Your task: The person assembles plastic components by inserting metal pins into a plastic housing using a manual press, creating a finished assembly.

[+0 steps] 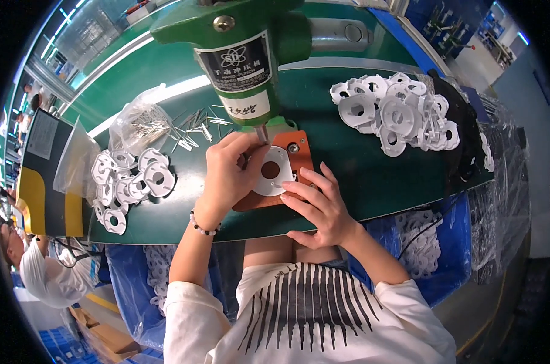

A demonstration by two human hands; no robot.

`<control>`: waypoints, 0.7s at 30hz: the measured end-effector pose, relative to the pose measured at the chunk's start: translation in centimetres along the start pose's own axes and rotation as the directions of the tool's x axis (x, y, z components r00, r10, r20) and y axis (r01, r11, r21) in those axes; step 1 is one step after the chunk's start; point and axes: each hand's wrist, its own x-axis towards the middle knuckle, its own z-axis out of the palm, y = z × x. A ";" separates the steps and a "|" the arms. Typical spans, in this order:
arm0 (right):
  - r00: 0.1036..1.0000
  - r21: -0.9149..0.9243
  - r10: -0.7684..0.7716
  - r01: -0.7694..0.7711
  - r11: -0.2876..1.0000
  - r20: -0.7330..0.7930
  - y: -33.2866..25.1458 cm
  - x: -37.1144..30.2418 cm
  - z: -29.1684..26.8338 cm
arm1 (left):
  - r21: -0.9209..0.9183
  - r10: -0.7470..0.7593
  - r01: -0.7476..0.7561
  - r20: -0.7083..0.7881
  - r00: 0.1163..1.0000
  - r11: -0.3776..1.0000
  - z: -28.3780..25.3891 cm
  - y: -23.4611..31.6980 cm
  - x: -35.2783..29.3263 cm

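A white plastic ring-shaped part (281,159) lies on an orange fixture plate (302,159) under the ram of a green hand press (241,60). My left hand (234,164) is at the left side of the part, its fingertips pinched together close below the ram tip; what they hold, if anything, is hidden. On the part's lower right edge rest the fingers of my right hand (319,203), spread apart, with the thumb out to the side. The press's silver ram (261,134) points down at the part's upper edge.
Loose metal pins (199,124) lie left of the press, beside a clear bag of pins (146,124). White parts form a left pile (129,182) and a larger right pile (396,112). Blue bins (448,255) with white parts stand below the green table (360,176). Another person (50,273) is at far left.
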 end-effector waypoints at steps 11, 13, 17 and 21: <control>0.711 0.828 0.666 -0.219 0.516 -0.227 7.3 7.9 -3.6 | -0.440 -0.125 0.143 0.070 0.990 0.886 0.3 -5.5 1.2; 0.857 0.481 0.448 -0.290 0.828 -0.255 14.7 9.4 -2.4 | -0.511 -0.159 0.231 0.181 0.971 0.828 0.9 -4.4 1.1; 0.997 -0.384 0.058 -0.034 0.923 0.052 26.1 12.4 0.9 | -0.662 -0.094 0.246 0.257 0.962 0.708 1.6 -4.4 1.3; 0.986 -0.213 -0.087 0.117 0.970 0.144 19.4 16.7 -1.3 | -0.694 -0.086 0.224 0.228 0.970 0.684 0.7 -6.4 0.0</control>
